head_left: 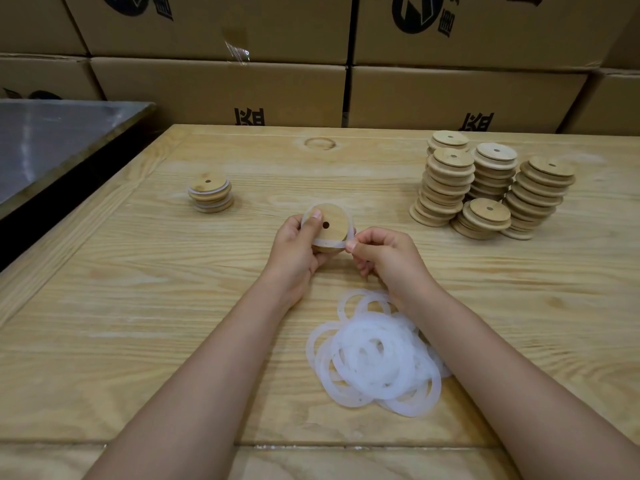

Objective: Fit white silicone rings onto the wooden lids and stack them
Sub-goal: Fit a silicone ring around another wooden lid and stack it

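Observation:
My left hand [297,247] grips a round wooden lid [334,221] with a small centre hole, thumb on its top face, held above the table's middle. A white silicone ring [329,242] wraps partly round the lid's rim. My right hand [384,256] pinches that ring at the lid's lower right edge. A loose pile of white rings [375,355] lies on the table below my right wrist. A short stack of lids with rings fitted [210,195] stands at the left. Several tall stacks of bare lids [485,188] stand at the right.
The wooden table [173,306] fills most of the view. A grey metal surface [52,140] adjoins it at the far left. Stacked cardboard boxes [221,91] form a wall behind the table's back edge.

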